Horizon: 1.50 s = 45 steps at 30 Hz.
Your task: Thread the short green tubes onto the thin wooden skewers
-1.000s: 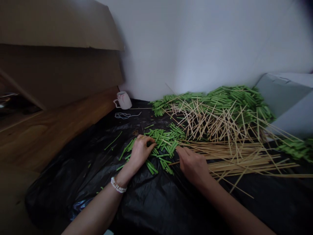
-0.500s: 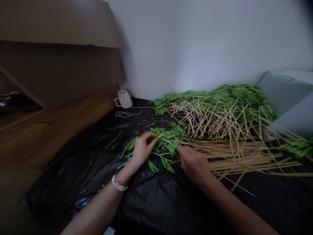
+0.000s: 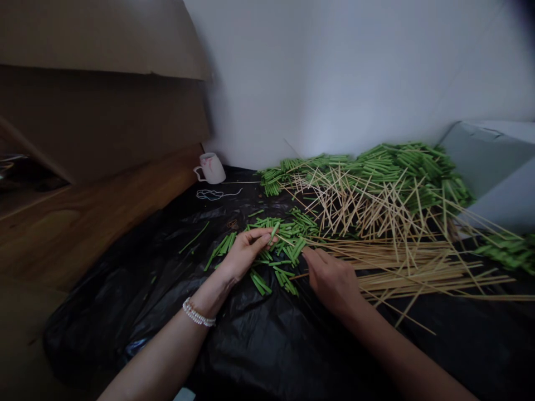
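Note:
Between the thumb and fingertips of my left hand (image 3: 246,250) is a short green stem piece (image 3: 275,230), held upright at a tilt. My right hand (image 3: 331,277) is closed to the right, pinching a thin wooden skewer (image 3: 286,240) whose pale tip points at the held piece. A few green pieces (image 3: 297,250) sit across the skewer close to my right fingertips. Beneath and around both hands lies a loose heap of cut green stems (image 3: 307,223). The part of the skewer inside my right hand is hidden.
Black plastic sheeting (image 3: 251,340) covers the surface. Loose bare skewers (image 3: 418,262) lie right, below a big pile of skewered green pieces (image 3: 401,167) against the wall. A white mug (image 3: 212,168), string (image 3: 213,194) and cardboard box (image 3: 125,106) are left; a pale box (image 3: 497,161) stands right.
My left hand has drawn slightly down and left, and the green piece in its fingers has turned more upright. My right hand has stayed nearly still.

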Available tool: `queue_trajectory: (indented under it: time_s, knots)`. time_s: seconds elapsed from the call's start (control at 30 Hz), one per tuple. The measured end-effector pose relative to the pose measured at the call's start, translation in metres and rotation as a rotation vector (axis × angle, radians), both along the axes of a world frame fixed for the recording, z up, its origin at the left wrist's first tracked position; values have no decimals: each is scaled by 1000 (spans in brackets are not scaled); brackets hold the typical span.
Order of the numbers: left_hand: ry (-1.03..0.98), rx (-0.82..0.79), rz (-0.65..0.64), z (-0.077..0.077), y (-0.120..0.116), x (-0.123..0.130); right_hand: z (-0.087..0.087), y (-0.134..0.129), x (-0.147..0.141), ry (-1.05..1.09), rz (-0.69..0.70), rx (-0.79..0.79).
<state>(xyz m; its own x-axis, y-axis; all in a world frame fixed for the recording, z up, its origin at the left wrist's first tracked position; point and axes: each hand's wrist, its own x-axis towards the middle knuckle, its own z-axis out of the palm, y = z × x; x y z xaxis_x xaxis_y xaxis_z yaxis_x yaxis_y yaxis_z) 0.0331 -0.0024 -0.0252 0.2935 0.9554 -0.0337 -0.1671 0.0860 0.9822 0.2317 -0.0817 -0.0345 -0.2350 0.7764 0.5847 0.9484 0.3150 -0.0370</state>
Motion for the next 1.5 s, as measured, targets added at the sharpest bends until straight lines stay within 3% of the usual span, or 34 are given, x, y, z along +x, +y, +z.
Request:
queue_trajectory:
  time_s: [0.5,0.77,0.93,1.23,1.5]
  knots:
    - [-71,-91,-30,-1,3,0,1,-1,-2,-13,8,-31]
    - [26,-61,-52,-3,1,0,-2,-3,-3,-13,21,-93]
    - [-13,-52,-30,-1,2,-1,0,-2,-3,10,49,-77]
    - [-82,-196,-74,4,-1,-2,-1,-3,-5,10,52,-72]
    - [-67,-224,-109,0,-2,-1,0,-4,-9,27,42,-105]
